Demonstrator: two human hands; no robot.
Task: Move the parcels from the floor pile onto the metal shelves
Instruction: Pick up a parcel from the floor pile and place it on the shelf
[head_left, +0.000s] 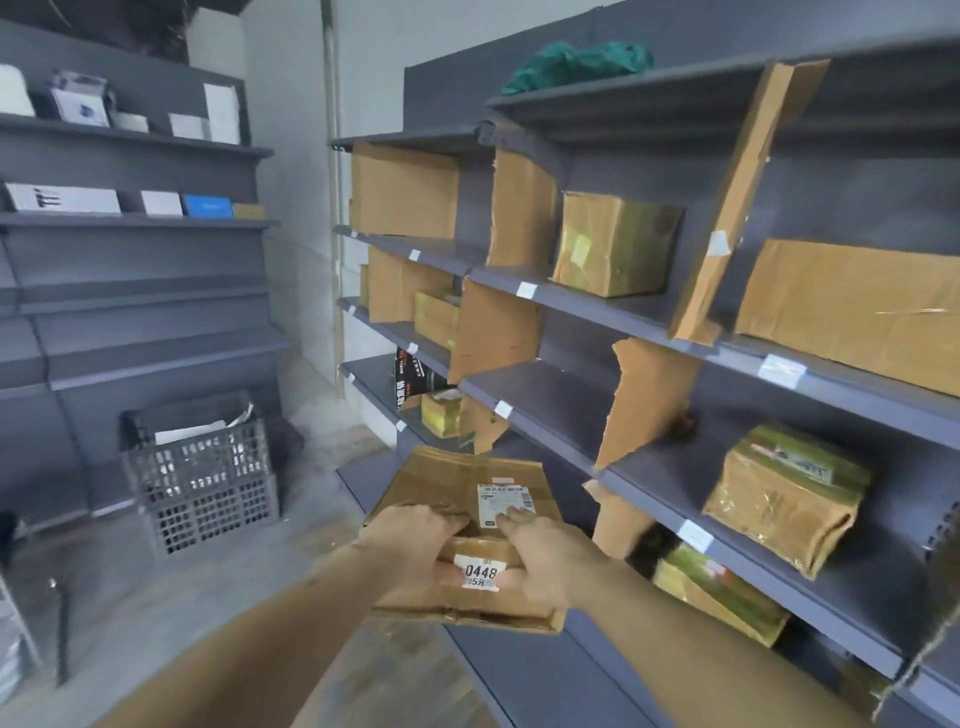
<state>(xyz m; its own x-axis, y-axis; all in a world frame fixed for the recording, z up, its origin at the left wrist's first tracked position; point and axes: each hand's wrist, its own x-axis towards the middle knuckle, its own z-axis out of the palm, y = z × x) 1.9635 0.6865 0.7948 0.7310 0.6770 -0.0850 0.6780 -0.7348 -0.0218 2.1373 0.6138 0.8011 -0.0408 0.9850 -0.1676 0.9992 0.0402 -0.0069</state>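
Observation:
A flat brown cardboard parcel with a white shipping label and a "0448" sticker is held in front of me at waist height, left of the grey metal shelves. My left hand grips its near left part, fingers curled over the top. My right hand grips its near right part, thumb on the shipping label. Several taped brown parcels sit on the shelves, one at the right and one higher up. The floor pile is out of view.
Cardboard dividers stand between shelf bays. A grey plastic crate with papers stands on the floor at left, below a second shelving unit holding white and blue boxes. A green cloth lies on the top shelf.

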